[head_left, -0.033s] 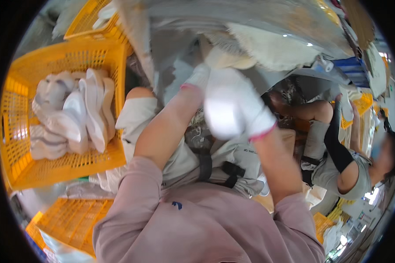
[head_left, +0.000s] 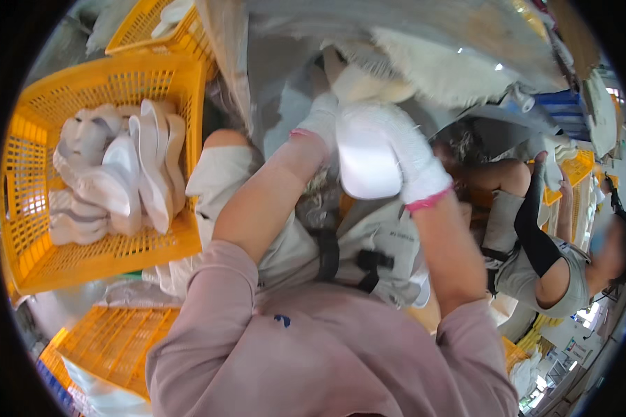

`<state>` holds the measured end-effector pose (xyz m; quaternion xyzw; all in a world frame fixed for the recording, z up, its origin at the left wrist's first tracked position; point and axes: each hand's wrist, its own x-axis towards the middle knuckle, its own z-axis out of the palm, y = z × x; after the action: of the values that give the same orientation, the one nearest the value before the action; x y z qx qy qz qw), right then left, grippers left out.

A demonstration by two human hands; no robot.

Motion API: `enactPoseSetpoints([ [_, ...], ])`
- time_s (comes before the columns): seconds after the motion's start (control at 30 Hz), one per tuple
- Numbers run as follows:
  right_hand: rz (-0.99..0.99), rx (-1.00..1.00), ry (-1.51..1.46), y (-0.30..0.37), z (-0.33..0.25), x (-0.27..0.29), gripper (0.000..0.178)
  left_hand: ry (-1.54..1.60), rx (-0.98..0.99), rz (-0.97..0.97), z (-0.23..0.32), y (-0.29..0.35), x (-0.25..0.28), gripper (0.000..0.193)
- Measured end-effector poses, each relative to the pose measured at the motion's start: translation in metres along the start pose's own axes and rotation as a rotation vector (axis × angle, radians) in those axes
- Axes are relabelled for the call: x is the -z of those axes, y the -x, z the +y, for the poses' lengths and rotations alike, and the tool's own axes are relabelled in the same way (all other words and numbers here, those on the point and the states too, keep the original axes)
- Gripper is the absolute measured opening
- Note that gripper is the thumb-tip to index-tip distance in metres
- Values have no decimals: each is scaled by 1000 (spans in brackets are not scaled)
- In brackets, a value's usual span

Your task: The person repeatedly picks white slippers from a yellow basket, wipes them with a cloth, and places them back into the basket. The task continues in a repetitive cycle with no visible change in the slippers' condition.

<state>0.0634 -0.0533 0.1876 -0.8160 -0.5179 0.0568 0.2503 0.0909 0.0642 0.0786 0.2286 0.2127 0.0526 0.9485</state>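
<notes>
Two white gloves with pink cuffs in view here. Right hand [head_left: 419, 161] has its fingers gripping a white shoe sole [head_left: 370, 170], which is up in front of the lap, between both hands. Left hand [head_left: 323, 117] is right by the sole's far end, but can't tell what its fingers are doing, they're hidden. Off to the left, a yellow crate [head_left: 118, 264] holds a bunch of pale soles [head_left: 149, 177], kinda jumbled.
</notes>
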Motion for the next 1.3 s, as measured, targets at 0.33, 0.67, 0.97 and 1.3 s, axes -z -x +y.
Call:
enactPoseSetpoints([
  [0.33, 271, -648, -189, 62, -56, -6, 68, 26, 47, -10, -16, -14, 22, 54],
  [0.67, 559, -449, -153, 28, 3, -30, 46, -49, 121, -161, 2, -20, 39, 56],
  [0.97, 419, -525, -208, -10, 3, -24, 30, 91, 2, -41, -12, 19, 27, 60],
  [1.3, 424, -457, -172, 23, -3, -20, 56, -244, -88, -223, -16, -8, 56, 38],
])
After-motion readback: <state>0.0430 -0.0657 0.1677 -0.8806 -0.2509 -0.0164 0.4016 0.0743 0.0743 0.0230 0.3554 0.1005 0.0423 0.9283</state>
